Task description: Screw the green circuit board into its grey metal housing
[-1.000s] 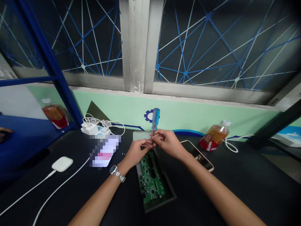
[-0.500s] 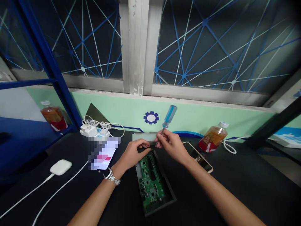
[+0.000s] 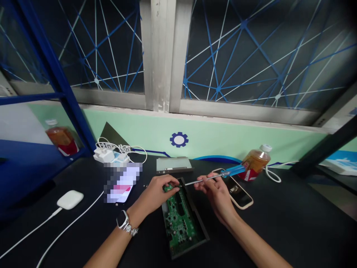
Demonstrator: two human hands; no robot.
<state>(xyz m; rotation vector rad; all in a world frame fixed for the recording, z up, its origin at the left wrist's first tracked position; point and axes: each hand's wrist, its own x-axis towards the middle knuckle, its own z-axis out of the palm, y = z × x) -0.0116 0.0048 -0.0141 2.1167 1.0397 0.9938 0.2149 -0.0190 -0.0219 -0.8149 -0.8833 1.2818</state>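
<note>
A green circuit board (image 3: 178, 227) lies in an open dark case (image 3: 205, 232) on the black table. My left hand (image 3: 161, 191) rests over the case's far left end, thumb and fingers curled together at the board's edge. Whatever those fingertips pinch is too small to make out. Between the fingers of my right hand (image 3: 216, 193) is a screwdriver (image 3: 234, 171) with a clear blue handle. Its shaft lies nearly level, pointing left, and the tip reaches the far end of the case near my left fingertips.
Behind the case lies a flat metal cover (image 3: 174, 163). A phone (image 3: 241, 197) and a drink bottle (image 3: 255, 163) are to the right. On the left are a lit phone (image 3: 122, 186), a power strip (image 3: 111, 156) and a white charging case (image 3: 70, 200) with cables.
The screwdriver has tipped from nearly upright to nearly level, its handle swinging right and down. My right hand has moved right and lower, and my left hand has shifted slightly toward me.
</note>
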